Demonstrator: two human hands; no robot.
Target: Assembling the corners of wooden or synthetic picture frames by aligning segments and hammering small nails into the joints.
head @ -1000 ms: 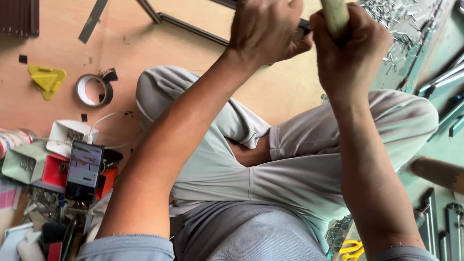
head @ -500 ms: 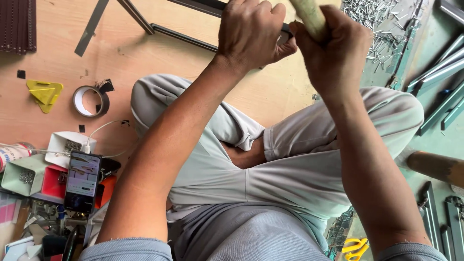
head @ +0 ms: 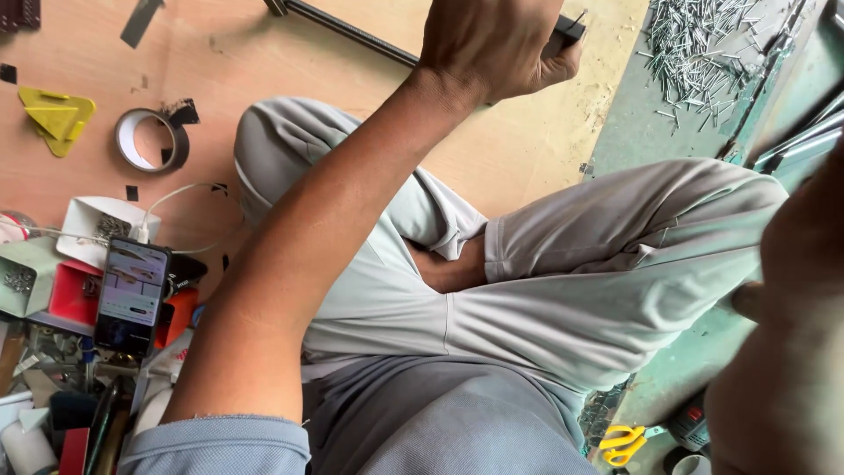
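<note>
At far left, on the plywood floor, lie a yellow plastic triangle [head: 54,117] and a roll of tape [head: 149,139], and below them small open boxes of hardware [head: 53,273] crowd round a phone [head: 132,295] with its screen lit. Rising past these, the left hand [head: 492,44] is closed in a fist round the end of a dark metal bar [head: 352,35], which runs along the floor at the top edge; it looks stiff, fairly heavy and hard-edged, so a full wrap near the end seems the surest hold. Crossed legs in grey trousers [head: 563,290] fill the middle and hem in any reach downward. Further right, loose nails [head: 703,44] litter the floor, easy to scatter. The right hand [head: 791,352] is a blurred shape at the frame's edge; I cannot tell whether it grips anything. Yellow-handled scissors [head: 622,442] lie below.
</note>
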